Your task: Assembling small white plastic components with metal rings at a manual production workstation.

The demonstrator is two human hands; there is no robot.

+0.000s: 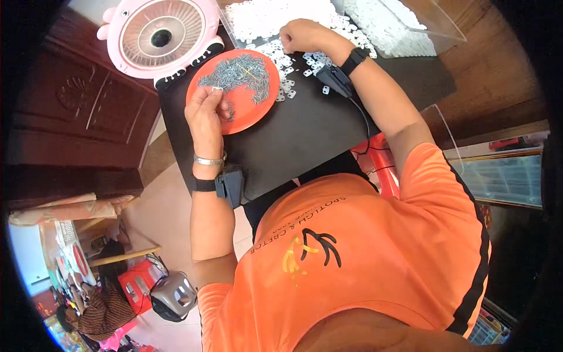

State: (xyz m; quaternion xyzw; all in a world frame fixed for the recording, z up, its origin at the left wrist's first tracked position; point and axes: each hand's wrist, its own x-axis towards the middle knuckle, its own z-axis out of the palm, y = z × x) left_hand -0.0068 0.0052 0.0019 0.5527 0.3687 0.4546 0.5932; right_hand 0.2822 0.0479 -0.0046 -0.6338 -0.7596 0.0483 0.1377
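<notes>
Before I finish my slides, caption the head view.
Left fingers pinch a white piece over an orange plate of metal fasteners.

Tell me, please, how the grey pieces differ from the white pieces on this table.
Shape: the grey pieces are thin and elongated, while the white pieces look flat, some with visible holes. Place: the grey pieces lie on the round orange-red plate; many white pieces are scattered directly on the black table. Both are small, loose and numerous.

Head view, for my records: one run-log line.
left hand: pinching white piece over red plate; right hand: at white pieces; metal bits: on plate
</notes>
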